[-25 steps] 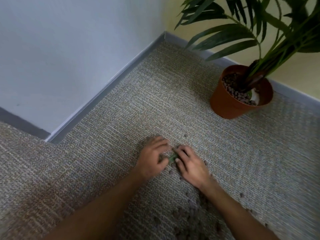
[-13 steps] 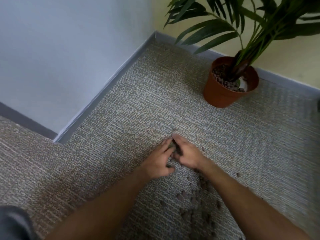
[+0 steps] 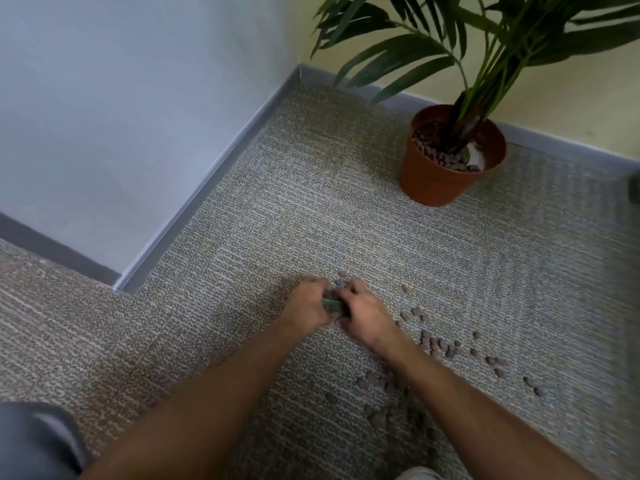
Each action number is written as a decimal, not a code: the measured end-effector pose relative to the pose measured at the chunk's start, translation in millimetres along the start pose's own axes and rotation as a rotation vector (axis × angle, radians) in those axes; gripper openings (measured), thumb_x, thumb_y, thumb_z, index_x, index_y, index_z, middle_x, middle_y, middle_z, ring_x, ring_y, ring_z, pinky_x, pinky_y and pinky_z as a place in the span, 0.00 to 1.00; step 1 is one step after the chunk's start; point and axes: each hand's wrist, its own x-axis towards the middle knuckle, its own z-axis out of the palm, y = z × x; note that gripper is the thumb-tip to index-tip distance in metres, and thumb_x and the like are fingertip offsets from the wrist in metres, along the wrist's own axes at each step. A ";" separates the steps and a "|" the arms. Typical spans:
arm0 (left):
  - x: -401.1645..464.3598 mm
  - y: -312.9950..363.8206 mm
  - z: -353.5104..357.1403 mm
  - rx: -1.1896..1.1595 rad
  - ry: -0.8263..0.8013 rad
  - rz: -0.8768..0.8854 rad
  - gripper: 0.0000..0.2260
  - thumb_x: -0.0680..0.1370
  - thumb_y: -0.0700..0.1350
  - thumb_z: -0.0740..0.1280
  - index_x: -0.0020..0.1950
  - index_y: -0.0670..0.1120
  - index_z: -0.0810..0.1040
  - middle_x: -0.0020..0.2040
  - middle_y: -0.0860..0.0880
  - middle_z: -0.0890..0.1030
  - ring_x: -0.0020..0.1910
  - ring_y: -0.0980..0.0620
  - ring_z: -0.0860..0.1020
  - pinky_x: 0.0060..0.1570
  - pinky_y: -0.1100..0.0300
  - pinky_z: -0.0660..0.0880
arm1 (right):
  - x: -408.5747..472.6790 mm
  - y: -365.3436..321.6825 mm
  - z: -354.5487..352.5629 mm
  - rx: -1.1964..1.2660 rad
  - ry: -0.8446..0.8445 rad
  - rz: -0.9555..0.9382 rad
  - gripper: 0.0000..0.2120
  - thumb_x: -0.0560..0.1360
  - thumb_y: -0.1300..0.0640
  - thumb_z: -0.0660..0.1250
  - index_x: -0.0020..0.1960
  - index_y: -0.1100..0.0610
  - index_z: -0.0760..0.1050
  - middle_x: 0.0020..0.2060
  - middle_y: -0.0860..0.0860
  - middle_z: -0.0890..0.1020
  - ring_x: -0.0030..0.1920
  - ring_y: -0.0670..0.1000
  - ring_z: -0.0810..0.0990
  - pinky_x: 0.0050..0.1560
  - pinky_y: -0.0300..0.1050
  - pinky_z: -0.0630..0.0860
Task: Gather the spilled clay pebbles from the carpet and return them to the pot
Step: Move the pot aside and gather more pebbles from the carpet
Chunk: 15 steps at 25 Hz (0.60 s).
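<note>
Brown clay pebbles [image 3: 437,342] lie scattered on the speckled carpet, mostly right of and below my hands. A few pebbles [image 3: 338,283] sit right at my fingertips. My left hand [image 3: 306,306] and my right hand [image 3: 369,315] are pressed together on the carpet, fingers curled. A small dark green object [image 3: 331,305] shows between them; my left hand seems to grip it. What the right palm covers is hidden. The terracotta pot [image 3: 429,183] stands far right, holding a palm and more pebbles [image 3: 434,152].
Grey skirting [image 3: 207,188] runs along the white wall at left and meets the yellow wall in the corner behind the pot. Palm fronds [image 3: 408,53] hang over the carpet. A dark knee [image 3: 38,441] sits at bottom left. A dark object [image 3: 634,185] clips the right edge.
The view has shifted, so the pot sits a little lower and more pebbles show at right. My hands have stayed pressed together around the green object, now closer to each other.
</note>
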 end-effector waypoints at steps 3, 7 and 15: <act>-2.8 11.5 4.3 0.002 -0.009 0.033 0.11 0.70 0.41 0.70 0.53 0.45 0.80 0.48 0.42 0.84 0.50 0.43 0.81 0.51 0.55 0.76 | -6.7 -5.7 9.2 0.051 0.084 0.001 0.14 0.75 0.62 0.66 0.60 0.57 0.77 0.50 0.53 0.76 0.45 0.51 0.78 0.51 0.39 0.74; -3.5 12.8 3.2 -0.046 -0.036 -0.002 0.11 0.68 0.42 0.73 0.50 0.44 0.81 0.44 0.45 0.84 0.45 0.47 0.81 0.47 0.59 0.76 | -13.2 -6.1 3.6 0.203 0.186 0.031 0.11 0.73 0.63 0.69 0.54 0.56 0.83 0.47 0.54 0.83 0.44 0.53 0.81 0.51 0.39 0.76; 7.1 29.2 14.4 0.289 -0.078 0.021 0.08 0.73 0.43 0.70 0.51 0.44 0.81 0.48 0.41 0.84 0.51 0.42 0.80 0.51 0.53 0.75 | -22.1 2.4 -1.2 0.264 0.136 0.115 0.11 0.69 0.62 0.69 0.50 0.56 0.84 0.46 0.55 0.86 0.48 0.55 0.82 0.51 0.42 0.73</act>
